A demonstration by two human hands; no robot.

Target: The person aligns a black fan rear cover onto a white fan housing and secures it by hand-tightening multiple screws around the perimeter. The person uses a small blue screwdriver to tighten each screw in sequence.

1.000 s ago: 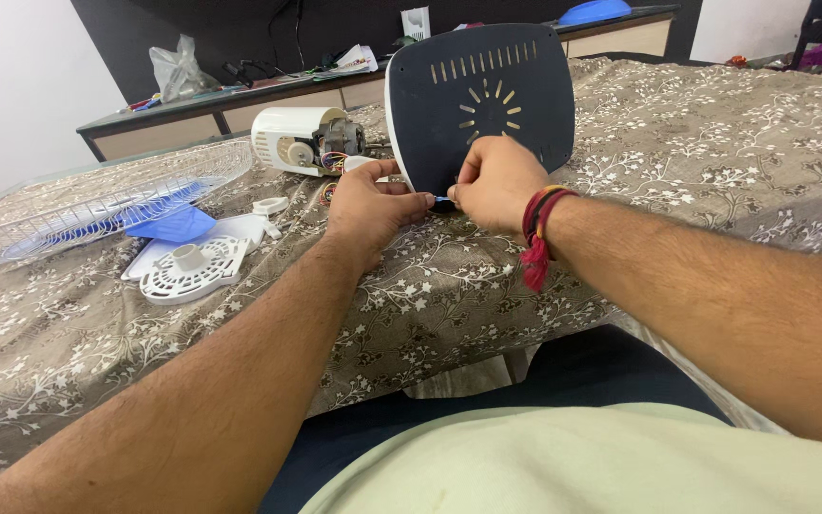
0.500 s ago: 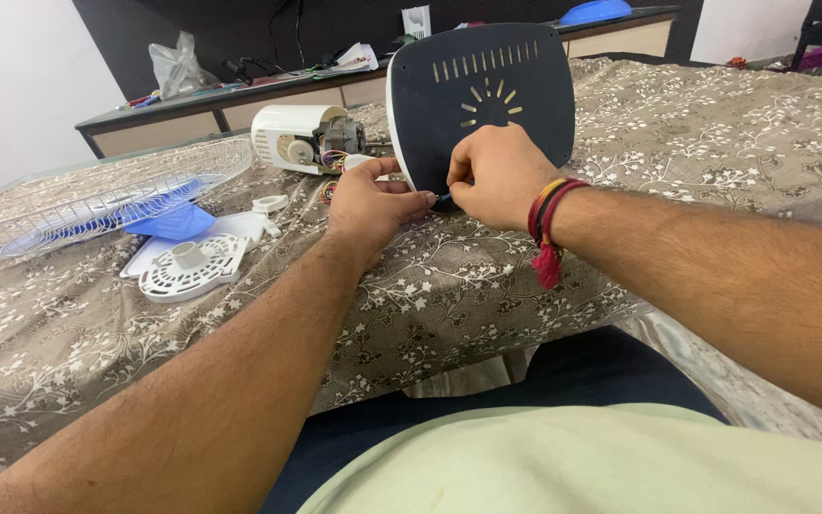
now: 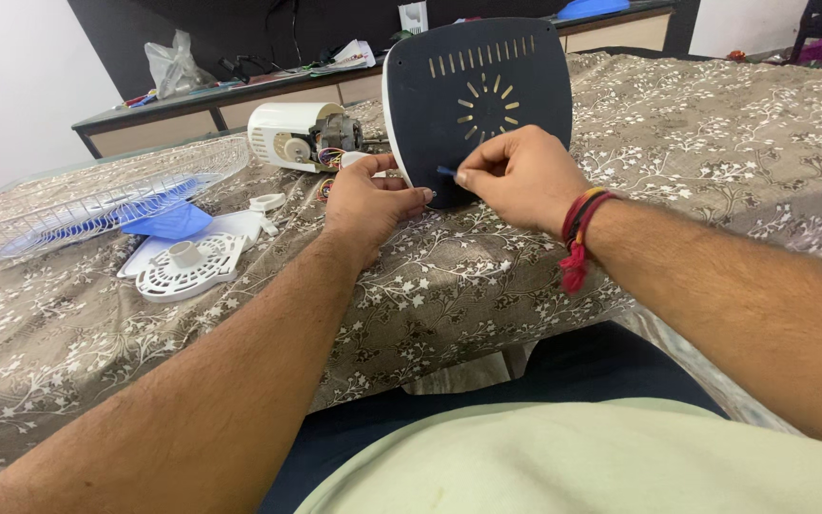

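A dark blue fan base plate [image 3: 487, 71] with slots stands on edge on the patterned bedsheet [image 3: 696, 133]. My left hand [image 3: 365, 202] grips its lower left edge and holds it upright. My right hand [image 3: 523, 178] pinches a small blue wire end [image 3: 445, 171] between thumb and forefinger, just in front of the plate's lower part. A red thread band sits on my right wrist.
A white fan motor housing [image 3: 299, 138] lies behind the left hand. Further left are a white round grille piece [image 3: 187, 266], a blue fan blade [image 3: 168, 221] and a wire fan guard [image 3: 88, 195]. A dark counter [image 3: 240, 90] with clutter runs along the back.
My right hand has pulled back to the right and slightly up, drawing the blue wire end out from the plate's lower edge. The left hand has stayed in place.
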